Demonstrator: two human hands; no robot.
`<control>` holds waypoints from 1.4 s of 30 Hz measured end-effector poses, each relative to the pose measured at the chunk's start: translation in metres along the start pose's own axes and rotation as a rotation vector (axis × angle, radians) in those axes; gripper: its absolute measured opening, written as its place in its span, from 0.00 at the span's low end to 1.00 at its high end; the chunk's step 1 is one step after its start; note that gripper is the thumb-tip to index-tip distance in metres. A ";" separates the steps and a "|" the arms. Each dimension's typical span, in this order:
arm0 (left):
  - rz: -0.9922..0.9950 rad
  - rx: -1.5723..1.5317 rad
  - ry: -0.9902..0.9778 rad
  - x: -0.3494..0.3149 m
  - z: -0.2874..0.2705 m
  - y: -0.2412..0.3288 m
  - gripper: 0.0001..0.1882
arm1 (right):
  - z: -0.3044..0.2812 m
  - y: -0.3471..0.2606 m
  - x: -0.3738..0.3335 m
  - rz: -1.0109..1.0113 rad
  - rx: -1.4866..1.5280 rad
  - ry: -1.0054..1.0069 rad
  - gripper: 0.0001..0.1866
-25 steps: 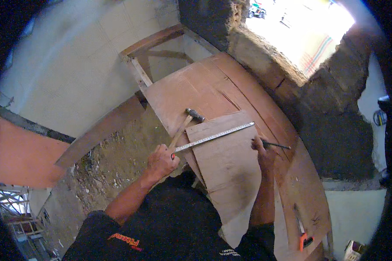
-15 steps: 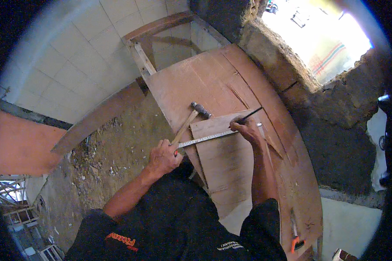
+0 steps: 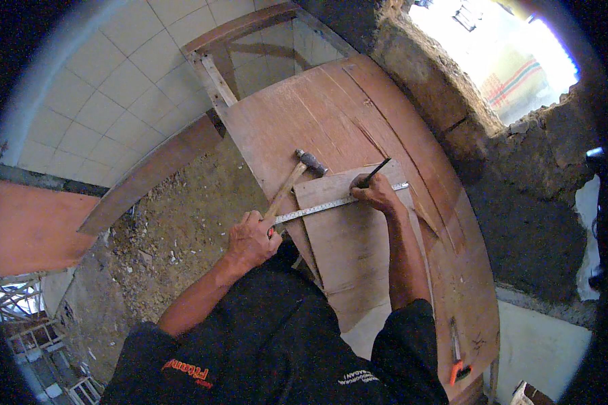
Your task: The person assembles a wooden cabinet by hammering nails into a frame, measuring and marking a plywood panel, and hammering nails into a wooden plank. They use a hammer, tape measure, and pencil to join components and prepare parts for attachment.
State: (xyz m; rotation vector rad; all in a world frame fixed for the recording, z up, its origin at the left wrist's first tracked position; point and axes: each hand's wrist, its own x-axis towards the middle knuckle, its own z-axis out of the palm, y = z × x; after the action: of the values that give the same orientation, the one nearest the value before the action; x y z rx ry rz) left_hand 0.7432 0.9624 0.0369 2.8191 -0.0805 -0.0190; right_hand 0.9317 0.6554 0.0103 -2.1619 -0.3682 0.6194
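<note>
My left hand [image 3: 252,237] is closed round a tape measure, whose case is mostly hidden with a bit of red showing. The white tape blade [image 3: 317,207] runs out to the right across a thin plywood piece [image 3: 344,239]. In my right hand [image 3: 375,194] is a dark pencil [image 3: 378,171], held slanting in a writing grip just above the blade. A hammer [image 3: 309,162] with a wooden handle lies beyond the plywood piece, its handle end reaching close to my left hand.
The plywood rests on a broad brown wooden panel [image 3: 277,121]. Near its right front lies an orange-handled tool [image 3: 459,371]. Loose wood strips [image 3: 370,138] are on the panel. Left is rubble-strewn ground [image 3: 175,216]; beyond stands a tiled wall [image 3: 108,94]. A rough wall opening [image 3: 513,67] is at far right.
My right hand has shifted a little left along the tape blade, and the pencil stands steeper. My left hand keeps its hold on the tape measure. The view has tilted slightly.
</note>
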 end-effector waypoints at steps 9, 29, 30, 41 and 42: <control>0.008 -0.023 0.024 -0.002 -0.002 0.001 0.14 | 0.005 0.004 0.001 -0.061 0.001 -0.005 0.11; 0.010 0.012 0.008 0.002 0.000 -0.001 0.15 | 0.008 0.010 -0.004 -0.047 0.067 0.030 0.07; -0.004 0.020 -0.009 0.002 0.000 -0.001 0.15 | 0.008 0.011 -0.004 -0.041 0.073 0.030 0.07; 0.000 0.019 -0.034 0.002 -0.006 0.000 0.16 | 0.014 0.021 0.001 -0.014 0.011 0.070 0.10; -0.004 0.053 -0.044 0.002 -0.006 0.000 0.16 | 0.015 0.020 0.001 -0.034 0.059 0.064 0.10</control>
State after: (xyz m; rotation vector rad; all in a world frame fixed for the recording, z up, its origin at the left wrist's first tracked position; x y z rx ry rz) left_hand 0.7456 0.9642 0.0421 2.8720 -0.0861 -0.0817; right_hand 0.9256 0.6536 -0.0133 -2.1093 -0.3480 0.5345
